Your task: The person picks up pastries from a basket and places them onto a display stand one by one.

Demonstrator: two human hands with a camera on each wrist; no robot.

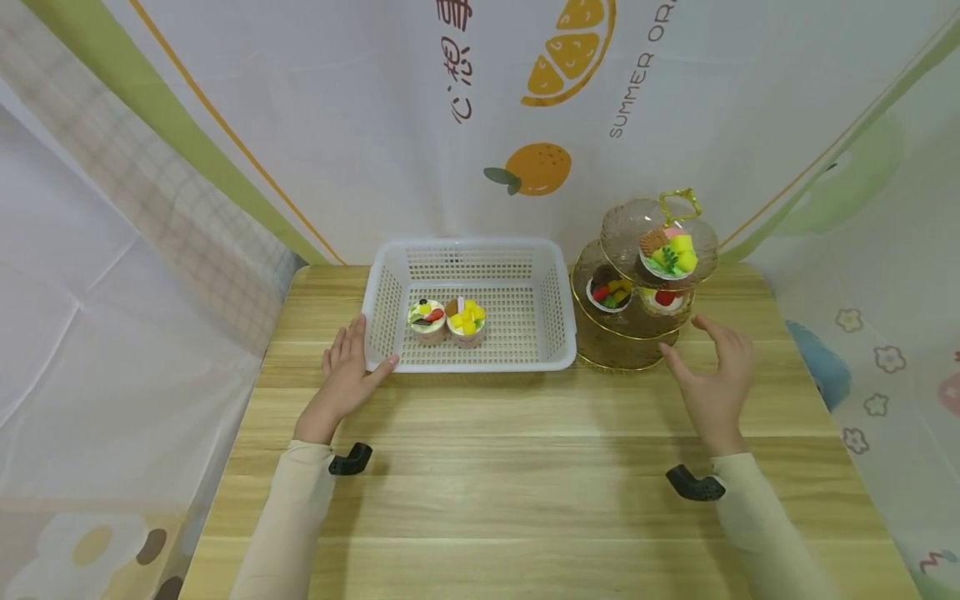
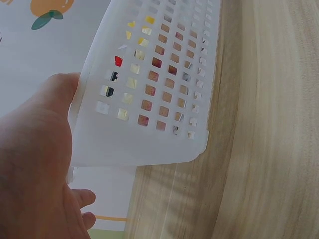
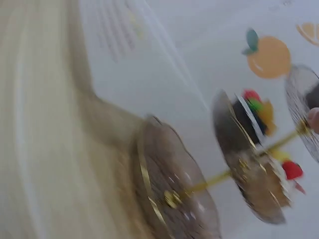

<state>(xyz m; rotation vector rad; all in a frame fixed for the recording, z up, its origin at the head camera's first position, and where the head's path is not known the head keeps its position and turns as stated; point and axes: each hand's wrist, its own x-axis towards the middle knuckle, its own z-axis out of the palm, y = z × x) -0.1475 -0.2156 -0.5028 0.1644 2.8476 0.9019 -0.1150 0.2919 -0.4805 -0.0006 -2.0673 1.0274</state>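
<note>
My left hand [image 1: 347, 371] touches the near-left corner of a white plastic basket [image 1: 480, 367], thumb on the front rim and straight fingers along the left side. Two toy dessert cups stand together inside: one [image 1: 428, 323] with red and dark toppings, the other [image 1: 467, 323] topped with yellow cubes. At the near right of a three-tier cake stand [image 1: 626, 329] is my right hand [image 1: 716, 375], thumb and finger spread apart with nothing between them. On its top tier sits a cup [image 1: 669, 254] with yellow and biscuit toppings; two more cups, one dark [image 1: 609, 289], one red-topped [image 1: 663, 300], occupy the middle tier.
Both basket and stand are at the back of a wooden table [image 1: 510, 483], close to a white cloth backdrop [image 1: 337, 125] printed with oranges. The stand is topped by a gold handle [image 1: 680, 204] and stands just right of the basket.
</note>
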